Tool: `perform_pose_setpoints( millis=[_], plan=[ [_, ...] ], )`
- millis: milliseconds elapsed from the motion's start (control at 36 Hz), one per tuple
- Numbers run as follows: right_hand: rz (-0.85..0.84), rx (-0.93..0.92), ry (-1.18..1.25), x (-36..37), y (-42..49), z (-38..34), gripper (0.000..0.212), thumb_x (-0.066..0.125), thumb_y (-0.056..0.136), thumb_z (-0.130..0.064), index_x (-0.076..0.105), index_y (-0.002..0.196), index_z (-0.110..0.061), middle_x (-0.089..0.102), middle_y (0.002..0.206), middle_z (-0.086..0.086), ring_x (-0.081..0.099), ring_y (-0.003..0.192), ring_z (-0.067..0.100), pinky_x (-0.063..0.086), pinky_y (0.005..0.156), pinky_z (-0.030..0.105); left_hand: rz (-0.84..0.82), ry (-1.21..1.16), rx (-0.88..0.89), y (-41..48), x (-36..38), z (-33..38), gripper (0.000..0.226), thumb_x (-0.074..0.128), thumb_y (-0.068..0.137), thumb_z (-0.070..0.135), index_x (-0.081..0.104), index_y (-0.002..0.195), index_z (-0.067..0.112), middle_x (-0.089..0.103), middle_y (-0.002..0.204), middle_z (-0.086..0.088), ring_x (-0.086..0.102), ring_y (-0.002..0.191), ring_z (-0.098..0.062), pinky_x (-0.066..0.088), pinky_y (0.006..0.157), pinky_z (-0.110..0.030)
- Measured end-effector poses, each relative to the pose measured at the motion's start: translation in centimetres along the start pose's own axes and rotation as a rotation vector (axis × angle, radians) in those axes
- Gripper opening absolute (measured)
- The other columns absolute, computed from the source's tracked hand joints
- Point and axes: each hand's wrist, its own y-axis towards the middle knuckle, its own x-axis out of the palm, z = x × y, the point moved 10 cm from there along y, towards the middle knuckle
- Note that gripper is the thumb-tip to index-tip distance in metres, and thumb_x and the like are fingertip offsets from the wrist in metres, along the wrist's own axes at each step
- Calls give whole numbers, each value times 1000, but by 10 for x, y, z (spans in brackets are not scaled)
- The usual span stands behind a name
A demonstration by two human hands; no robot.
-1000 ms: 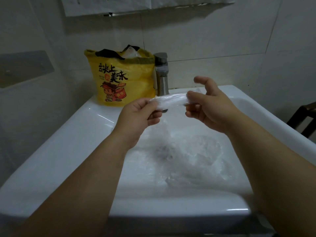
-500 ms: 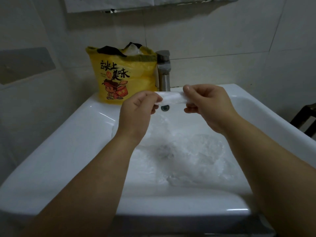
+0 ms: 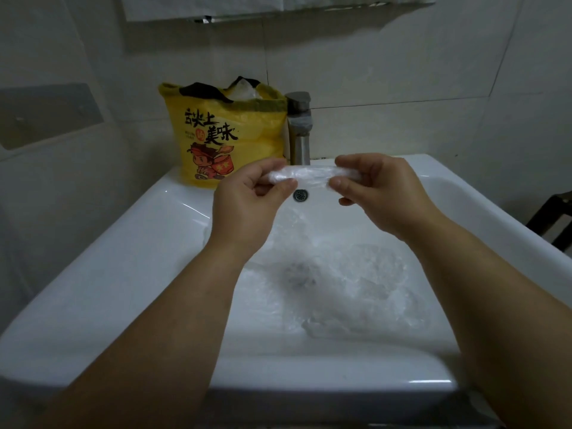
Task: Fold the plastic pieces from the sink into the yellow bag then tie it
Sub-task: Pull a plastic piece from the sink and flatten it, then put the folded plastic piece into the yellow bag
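Observation:
A clear plastic piece (image 3: 306, 175), folded into a narrow strip, is stretched between both hands above the sink's back. My left hand (image 3: 247, 201) pinches its left end, my right hand (image 3: 379, 190) pinches its right end. The yellow bag (image 3: 229, 140) with a cartoon print stands open on the sink's back left corner, with clear plastic showing at its mouth. More crumpled clear plastic pieces (image 3: 346, 289) lie in the white sink (image 3: 130, 274) basin under my forearms.
A metal faucet (image 3: 300, 131) stands right of the bag, behind the held strip. The overflow hole (image 3: 300, 195) sits just below the strip. Tiled walls close in behind and at left. A dark chair (image 3: 554, 218) shows at the right edge.
My right hand's fingers have closed onto the strip's right end. Both hands have drawn nearer together and the strip looks shorter and more tightly folded.

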Motion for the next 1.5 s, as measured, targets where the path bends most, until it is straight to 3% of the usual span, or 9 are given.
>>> perform_pose_setpoints(
  millis=[250,389,611,722,806,889,1056,1278,1500],
  plan=[
    [23,-152,-321,2,-1,-13,27,63,91,-26,66,113,-11,56,77,-13,57,74,9,46,74,19,26,237,116,-4,0,10,18,69,88,17,57,84,30,56,77,20,51,72,17,40,64,-3],
    [-5,-206,-391,5,0,-17,15,62,92,-26,66,99,-14,51,80,-12,47,74,5,32,64,1,-6,299,111,-1,3,7,20,67,89,15,55,81,28,47,98,6,45,83,9,35,68,1],
    [-125,-13,-42,8,-3,-1,4,61,91,-23,65,93,-23,64,76,-4,60,62,3,54,62,14,-124,-107,-173,-1,8,-20,19,63,91,5,60,80,21,66,73,8,66,74,-6,54,69,-17],
    [-194,100,-12,11,-4,9,13,64,89,-26,67,101,-22,67,88,-4,65,79,10,57,69,21,-99,-103,-198,0,3,-17,21,64,90,3,62,79,21,65,73,4,64,68,-4,55,65,-17],
    [-243,117,-159,13,1,-1,51,68,81,-41,55,128,-25,57,126,-8,53,114,10,45,71,15,-108,-12,-203,4,1,-16,21,64,90,5,61,78,22,64,72,4,63,70,-10,55,65,-20],
    [-376,68,-319,31,4,-26,78,68,77,-50,37,144,-27,46,141,-7,42,115,6,37,83,21,-190,93,-148,8,7,-5,24,67,88,8,62,74,27,65,73,3,63,72,-12,56,70,-29],
    [-527,-41,-617,76,7,-43,18,53,97,-32,58,94,-15,56,73,-5,53,67,11,39,58,21,-276,209,-30,19,4,23,25,71,86,13,63,73,32,65,73,7,61,69,-7,53,66,-27],
    [-454,10,-358,65,41,-68,37,62,87,-43,56,70,-11,50,53,-1,45,34,3,36,37,16,-181,6,-167,56,-40,24,19,68,86,5,63,75,20,64,62,10,62,62,-7,55,63,-23],
    [-250,15,212,63,91,-94,40,50,98,-25,57,88,13,40,56,3,34,48,15,30,48,28,-61,-91,-157,103,-78,34,15,64,89,1,64,79,13,63,62,1,60,55,-5,54,57,-17]
  ],
)
